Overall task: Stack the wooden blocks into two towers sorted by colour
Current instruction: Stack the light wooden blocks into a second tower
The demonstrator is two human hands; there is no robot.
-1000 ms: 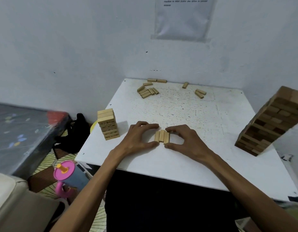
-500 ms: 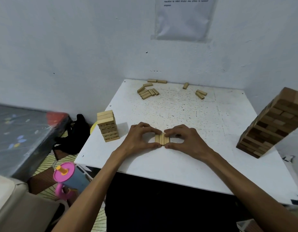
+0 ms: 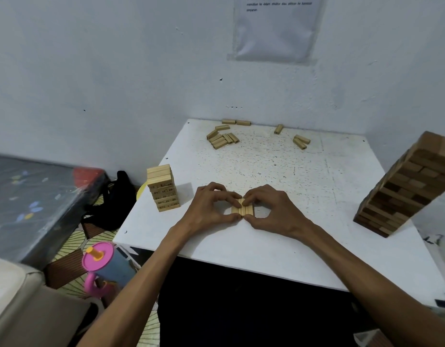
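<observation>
Hands first: the left hand [image 3: 211, 209] and right hand [image 3: 271, 211] have closed in from either side over the last second. Both now pinch the row of three pale rectangular wooden blocks [image 3: 242, 209] between curled fingers and thumbs. A second ago those three had gaps and sat a bit skewed. Now they're pressed flush, side by side, lying flat right between the hands. My guess is that's one layer squared up and ready to go on a tower, though nothing's lifted yet.

Room-wise, biggest to smallest:

- The white speckled square surface [image 3: 266, 259] has lots of bare space ahead of the hands. Its near edge runs close behind the wrists, so there's not much slack pulling back.
- The tall dark brown wooden block tower [image 3: 406, 186] stands well off to the right of the right hand, by the right edge.
- The short pale wooden block tower [image 3: 163, 187] is near the left hand, on its left, sitting right at the left edge. Bumping it outward looks risky to me.
- The loose pale wooden blocks [image 3: 222, 137] lie scattered far ahead of both hands along the wall-side edge, not yet stacked.
</observation>
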